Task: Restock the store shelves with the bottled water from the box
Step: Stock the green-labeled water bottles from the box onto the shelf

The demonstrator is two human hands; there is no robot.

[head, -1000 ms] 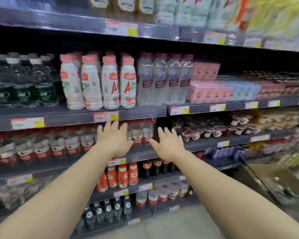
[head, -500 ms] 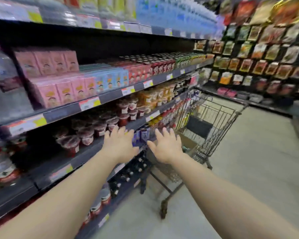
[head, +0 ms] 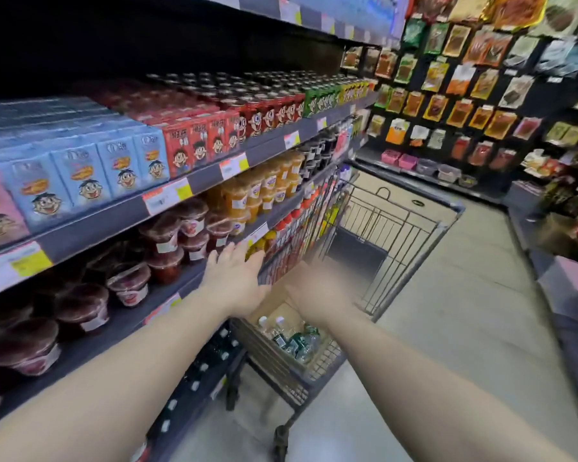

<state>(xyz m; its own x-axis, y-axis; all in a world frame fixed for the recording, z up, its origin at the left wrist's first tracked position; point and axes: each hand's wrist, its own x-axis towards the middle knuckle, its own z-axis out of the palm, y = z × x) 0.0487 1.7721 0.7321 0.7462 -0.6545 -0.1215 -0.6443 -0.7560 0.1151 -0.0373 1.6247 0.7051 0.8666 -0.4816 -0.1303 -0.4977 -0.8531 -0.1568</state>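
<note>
A wire shopping cart stands in the aisle beside the shelves. In its near end sits a cardboard box with several water bottles, clear with white caps and green labels. My left hand is stretched out flat, fingers straight, above the box's near left corner and holds nothing. My right hand reaches over the box beside it; it is blurred by motion and I see nothing in it.
Shelves on the left hold drink cartons, red cans and jelly cups. Hanging snack packets cover the far wall. A low display stands at the right. Bare floor lies right of the cart.
My view has swung right, from the bottle shelves to the cart. Both outstretched hands have come over the box in the cart.
</note>
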